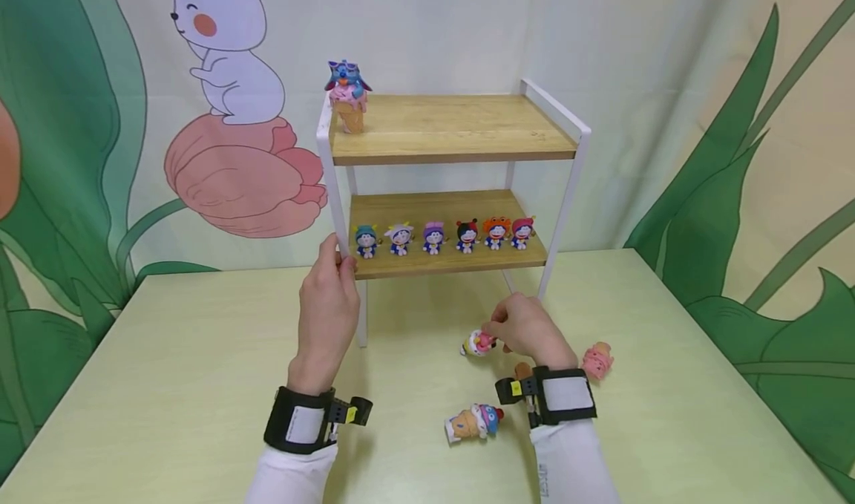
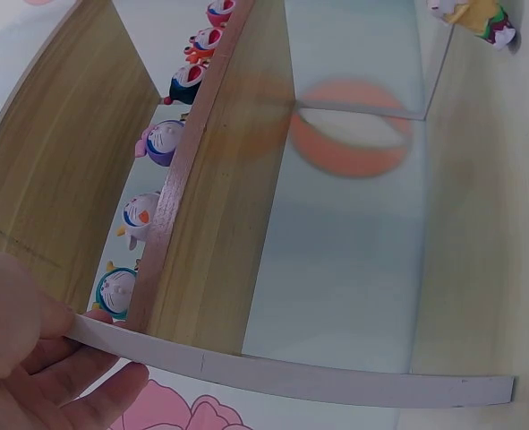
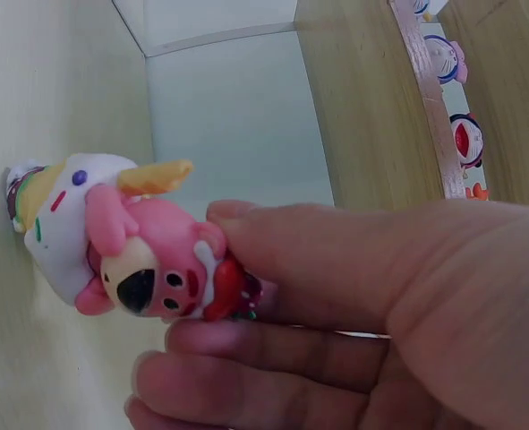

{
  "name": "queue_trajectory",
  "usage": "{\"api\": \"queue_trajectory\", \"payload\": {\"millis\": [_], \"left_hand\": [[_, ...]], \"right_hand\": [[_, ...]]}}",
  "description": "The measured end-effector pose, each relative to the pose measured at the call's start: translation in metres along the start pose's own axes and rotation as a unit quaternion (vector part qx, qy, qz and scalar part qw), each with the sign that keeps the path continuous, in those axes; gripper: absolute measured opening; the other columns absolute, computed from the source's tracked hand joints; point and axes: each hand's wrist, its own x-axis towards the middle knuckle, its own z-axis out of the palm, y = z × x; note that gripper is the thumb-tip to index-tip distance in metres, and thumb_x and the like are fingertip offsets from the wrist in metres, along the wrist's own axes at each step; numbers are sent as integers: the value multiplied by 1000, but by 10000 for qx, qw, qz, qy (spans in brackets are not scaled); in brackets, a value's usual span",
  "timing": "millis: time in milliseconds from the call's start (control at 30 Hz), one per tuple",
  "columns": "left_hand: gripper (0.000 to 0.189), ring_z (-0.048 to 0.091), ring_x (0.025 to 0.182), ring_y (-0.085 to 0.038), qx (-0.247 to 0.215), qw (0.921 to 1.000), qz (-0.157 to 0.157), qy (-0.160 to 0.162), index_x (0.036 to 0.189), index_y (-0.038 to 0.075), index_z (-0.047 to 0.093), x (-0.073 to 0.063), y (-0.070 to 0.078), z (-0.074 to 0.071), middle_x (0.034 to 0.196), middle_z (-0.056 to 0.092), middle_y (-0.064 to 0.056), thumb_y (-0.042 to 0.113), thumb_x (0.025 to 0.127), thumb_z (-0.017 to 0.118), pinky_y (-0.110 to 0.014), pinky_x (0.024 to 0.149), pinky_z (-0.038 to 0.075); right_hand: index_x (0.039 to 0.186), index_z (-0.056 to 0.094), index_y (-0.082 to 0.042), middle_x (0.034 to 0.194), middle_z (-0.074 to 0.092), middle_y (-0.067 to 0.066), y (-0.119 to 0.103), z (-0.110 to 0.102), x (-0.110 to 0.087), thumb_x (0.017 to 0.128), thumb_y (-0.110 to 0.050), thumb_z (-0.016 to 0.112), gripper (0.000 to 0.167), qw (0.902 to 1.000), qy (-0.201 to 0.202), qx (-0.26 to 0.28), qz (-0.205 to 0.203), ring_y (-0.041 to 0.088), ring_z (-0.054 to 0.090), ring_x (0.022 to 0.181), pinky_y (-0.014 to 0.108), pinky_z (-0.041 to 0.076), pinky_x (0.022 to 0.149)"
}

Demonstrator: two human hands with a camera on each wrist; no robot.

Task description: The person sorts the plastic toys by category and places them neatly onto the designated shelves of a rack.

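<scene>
My left hand (image 1: 329,300) grips the left front post of a white-framed, two-tier wooden shelf (image 1: 454,151). In the left wrist view its fingers (image 2: 67,381) curl about the white post beside the lower board. Low in front of the shelf, my right hand (image 1: 531,329) pinches a pink bear figurine (image 3: 152,255) with a white, sprinkled ice-cream body between thumb and fingers. The figurine lies tilted on its side at table level; whether it touches the table cannot be told. Several small blue-and-white figurines (image 1: 433,238) stand in a row on the lower board.
A blue figurine on an ice-cream cone (image 1: 349,97) stands at the top board's left end. On the table (image 1: 174,385) lie a blue-topped cone figurine (image 1: 473,424) and a pink figurine (image 1: 597,361). A brownish object (image 1: 522,371) is partly hidden by the right wrist.
</scene>
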Motion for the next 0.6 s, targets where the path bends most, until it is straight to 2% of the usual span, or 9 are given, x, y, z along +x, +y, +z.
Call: {"api": "queue_trajectory", "payload": {"millis": [200,600], "left_hand": [[32,64,76,-28,23,10000,-1,8,131,-4,46,0,1,0,97,64,-21,2,100,51,-39,62,58],[34,63,75,-28,29,10000,-5,7,132,-4,45,0,0,0,98,64,-21,2,100,52,-38,63,58]], "right_hand": [[87,72,-6,76,67,9,0,-2,-3,92,-18,69,13,10000,-27,-60,-50,18,57,59,28,42,50],[79,70,-10,75,67,8,-5,-7,-8,92,-19,69,17,9997,-107,-171,-166,18,58,57,28,43,49]]}}
